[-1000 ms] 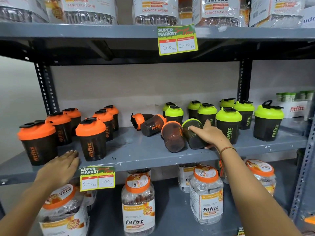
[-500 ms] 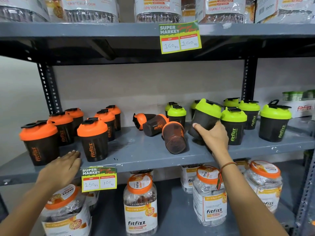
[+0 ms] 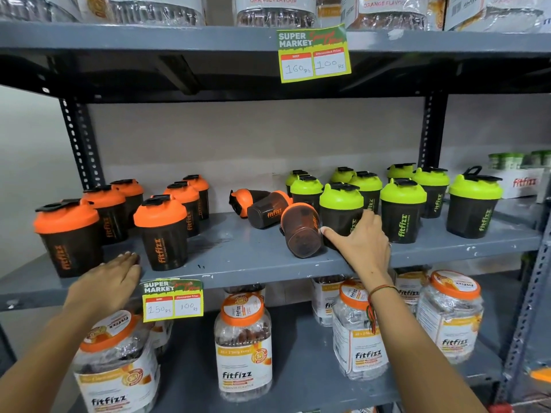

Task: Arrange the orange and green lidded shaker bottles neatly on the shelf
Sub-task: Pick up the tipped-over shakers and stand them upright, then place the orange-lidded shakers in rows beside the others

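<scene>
Shaker bottles with orange and green lids stand on the grey middle shelf (image 3: 238,257), orange ones to the left, green ones to the right. The right hand (image 3: 362,245) wraps the lower body of an upright green-lidded bottle (image 3: 341,213) at the front of the green group, thumb stretched across its base and fingers curled round the far side, so that the bottle's foot and part of its lettering are hidden. Just left of it, touching or nearly so, an orange-tinted bottle (image 3: 301,231) lies on its side with its base toward the camera; its lid cannot be seen. Behind that lie two more tipped orange-lidded bottles (image 3: 268,208), overlapping so that it is hard to tell where one ends. The left hand (image 3: 108,278) rests flat and open, palm down, on the shelf's front edge between the two nearest upright orange-lidded bottles (image 3: 162,231), holding nothing. The rear green bottles are mostly covered by those in front, only lids showing. A price tag (image 3: 173,299) hangs from the shelf edge. Jars (image 3: 243,344) on the lower shelf are partly blocked by both forearms, and the jars above are cut off at the top of the view.
</scene>
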Tool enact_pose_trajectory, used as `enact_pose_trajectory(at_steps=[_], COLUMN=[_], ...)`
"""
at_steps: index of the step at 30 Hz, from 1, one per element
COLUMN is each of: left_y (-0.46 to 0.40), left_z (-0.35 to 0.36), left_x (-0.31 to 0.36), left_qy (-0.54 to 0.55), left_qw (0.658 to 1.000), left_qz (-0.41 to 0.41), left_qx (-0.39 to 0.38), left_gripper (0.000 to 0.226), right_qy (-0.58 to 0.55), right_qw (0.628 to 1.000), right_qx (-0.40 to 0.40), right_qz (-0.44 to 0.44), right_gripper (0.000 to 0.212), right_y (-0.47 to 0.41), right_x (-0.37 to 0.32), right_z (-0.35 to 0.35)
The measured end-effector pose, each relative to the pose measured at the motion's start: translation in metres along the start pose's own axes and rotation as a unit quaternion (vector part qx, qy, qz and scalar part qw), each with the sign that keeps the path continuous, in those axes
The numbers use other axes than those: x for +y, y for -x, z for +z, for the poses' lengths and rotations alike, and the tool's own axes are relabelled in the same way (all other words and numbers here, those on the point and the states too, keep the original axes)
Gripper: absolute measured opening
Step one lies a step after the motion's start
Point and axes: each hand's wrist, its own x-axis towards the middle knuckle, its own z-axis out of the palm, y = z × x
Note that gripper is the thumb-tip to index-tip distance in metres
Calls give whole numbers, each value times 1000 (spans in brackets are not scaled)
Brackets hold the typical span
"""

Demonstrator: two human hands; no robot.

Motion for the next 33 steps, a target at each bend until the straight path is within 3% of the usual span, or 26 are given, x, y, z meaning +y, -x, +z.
enact_pose_trajectory(at_steps=[5,10,14,17,22,28,33], left_y=[1,1,4,5,9,11,11], left_z=[-2,-4,-9,-12,-14,-17,-9], left_x=[1,3,7,10,10,11,7], left_qy=[-7,2,11,15,18,2,5], left_qw=[1000,1000,1000,1000,1000,1000,999], left_qz=[4,-10,-14,-11,-11,5,-10], left_qx=[-13,-20,-18,-15,-12,15,33], left_gripper=[52,52,51,51,54,70,59], right_qy=[-21,-95,-124,-75,116,264,339], right_qw=[999,970,944,943,921,879,860], right_qx=[28,181,195,115,-120,-268,-308], right_qz=[-14,-134,-234,-303,-352,-294,-226], right_gripper=[103,69,52,50,62,64,77], right_y=[9,9,-1,-19,-52,-68,-83], right_x=[1,-36,-109,-173,-254,-259,-241], right_z=[-8,-34,-43,-27,41,130,177])
